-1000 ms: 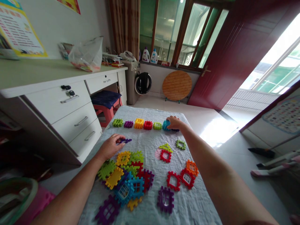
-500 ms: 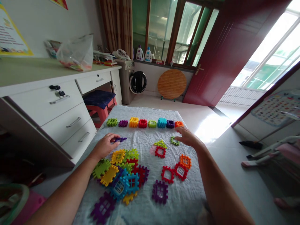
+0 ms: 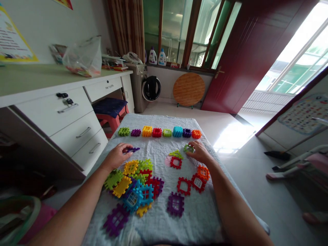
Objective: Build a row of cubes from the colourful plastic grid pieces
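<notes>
My left hand (image 3: 118,155) is closed on a purple interlocking building piece (image 3: 133,149), held low over the cloth at the left. On the right, my right hand (image 3: 199,151) has its fingers closed on a green square frame piece (image 3: 188,148). Beside that hand lie a green triangular piece (image 3: 176,154) and a red frame piece (image 3: 175,166). Below my left hand is a heap of loose pieces, among them a yellow window piece (image 3: 131,167) and a blue window piece (image 3: 133,199). A purple window piece (image 3: 175,204) lies apart from the heap.
A row of assembled blocks, including a yellow cube (image 3: 147,131) and an orange one (image 3: 196,133), stands along the far side of the cloth-covered table (image 3: 159,119). Red frame pieces (image 3: 183,186) lie near my right forearm. A white desk (image 3: 51,116) borders the left.
My right hand has moved slightly left and closed its fingers on the green frame piece, which now looks tilted. My left hand still holds the purple piece. The camera view has shifted slightly.
</notes>
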Demonstrator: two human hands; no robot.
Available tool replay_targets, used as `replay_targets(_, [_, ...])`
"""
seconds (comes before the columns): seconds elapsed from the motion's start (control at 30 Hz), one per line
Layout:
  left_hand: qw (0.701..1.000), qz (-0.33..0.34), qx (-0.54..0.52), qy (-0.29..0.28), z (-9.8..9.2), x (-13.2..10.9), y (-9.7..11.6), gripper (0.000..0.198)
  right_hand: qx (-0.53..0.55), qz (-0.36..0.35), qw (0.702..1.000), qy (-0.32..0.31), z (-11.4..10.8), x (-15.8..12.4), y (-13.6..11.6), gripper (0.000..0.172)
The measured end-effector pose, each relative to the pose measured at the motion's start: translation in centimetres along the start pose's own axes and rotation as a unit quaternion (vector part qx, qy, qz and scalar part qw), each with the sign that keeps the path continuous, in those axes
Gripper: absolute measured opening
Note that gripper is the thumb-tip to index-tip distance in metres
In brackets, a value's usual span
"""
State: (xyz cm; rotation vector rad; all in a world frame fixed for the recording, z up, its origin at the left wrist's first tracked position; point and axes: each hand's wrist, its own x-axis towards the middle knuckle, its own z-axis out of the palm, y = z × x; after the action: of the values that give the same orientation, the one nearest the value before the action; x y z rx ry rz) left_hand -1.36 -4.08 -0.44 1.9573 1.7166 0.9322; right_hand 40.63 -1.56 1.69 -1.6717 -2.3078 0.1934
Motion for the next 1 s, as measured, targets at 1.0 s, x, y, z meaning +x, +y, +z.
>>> replay_targets(1.0, [1.000, 0.003, 0.015, -0.007, 0.2, 0.3, -0.8, 0.041, 0.038, -0.124, 0.981, -0.147, -5.0, -5.1, -6.2, 0.026])
